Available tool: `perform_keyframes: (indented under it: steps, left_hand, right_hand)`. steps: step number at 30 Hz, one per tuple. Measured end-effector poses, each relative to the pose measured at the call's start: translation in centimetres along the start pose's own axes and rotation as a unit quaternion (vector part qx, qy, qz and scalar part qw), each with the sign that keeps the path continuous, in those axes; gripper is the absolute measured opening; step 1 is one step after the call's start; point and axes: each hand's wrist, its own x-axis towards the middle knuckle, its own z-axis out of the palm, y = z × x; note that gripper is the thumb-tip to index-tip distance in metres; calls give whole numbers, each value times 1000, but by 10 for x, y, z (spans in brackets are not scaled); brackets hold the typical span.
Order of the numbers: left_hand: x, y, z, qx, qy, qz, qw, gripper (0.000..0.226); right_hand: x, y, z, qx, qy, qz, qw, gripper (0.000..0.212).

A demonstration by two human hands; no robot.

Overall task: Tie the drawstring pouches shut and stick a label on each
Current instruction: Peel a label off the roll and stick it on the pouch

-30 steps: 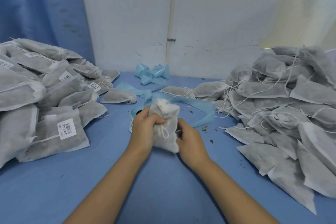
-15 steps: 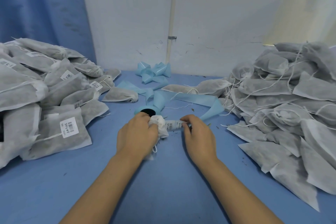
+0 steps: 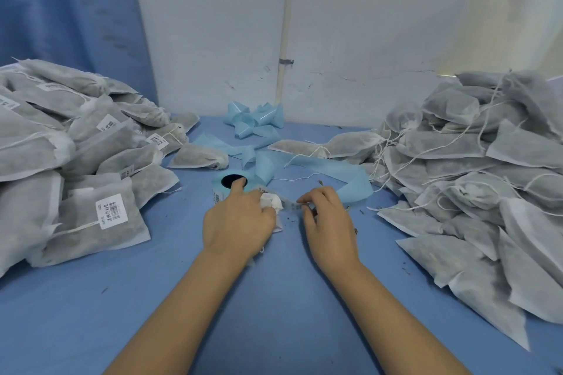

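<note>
left hand (image 3: 239, 222): your fingers are curled over the pouch (image 3: 272, 203), pinning it to the table (image 3: 274, 313), while your index finger reaches forward onto the label roll (image 3: 227, 184).
right hand (image 3: 330, 222): thumb and forefinger are pinched together on the label strip (image 3: 291, 205) that runs from the roll.
pouch: it sits under your left palm, just in front of the roll. only its gathered white neck shows, so i cannot tell whether the cord is knotted.
risk, roll: if that index finger lifts while you pull, the roll will likely skid or spill extra strip.
risk, label: a one-pinch peel could let the sticker curl onto itself or your fingertip.
risk, surface: the pouch is soft and bunched. a label pressed over a fold or near the neck may lift, so flatten a side first.
risk, crumbs (image 3: 289, 219): dark bits lie between your hands and could foul the adhesive.
risk, snags: the spent blue backing (image 3: 350, 186) and the loose cords of the unlabelled pile (image 3: 472, 179) are near your right hand and could catch a freed label.
</note>
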Motion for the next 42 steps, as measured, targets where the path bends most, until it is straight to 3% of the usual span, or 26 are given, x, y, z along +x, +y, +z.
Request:
perform_keyframes:
  steps: [5,10,14,20,24,29,35,39,42]
  left_hand:
    - [-5,0,4,2,-14,149,989,16]
    - [-4,-4,4,-18,-28,194,980,38]
    - [-6,-6,4,-182,-44,172,967,49]
    - [-11,-2,5,-354,-68,121,925,21]
    - [-11,-2,6,-379,-70,110,916,27]
    - [-11,-2,8,-386,-70,119,912,31]
    - [-12,-2,8,-386,-66,122,912,33]
    - [-11,-3,9,-405,-60,106,906,32]
    - [-11,-2,10,-440,-51,72,894,31]
  right_hand:
    - [0,-5,-3,25,8,34,999,13]
    - [-1,-5,-3,53,48,33,997,16]
    - [-1,-6,-3,137,84,35,986,37]
    - [1,3,-2,225,-12,88,970,34]
    - [1,3,-2,270,-55,85,958,30]
    - [3,1,-3,336,-16,104,936,20]
    - [5,3,-5,309,18,115,944,18]
    - [7,11,-6,285,85,146,944,11]
    - [8,15,-6,307,136,188,923,11]
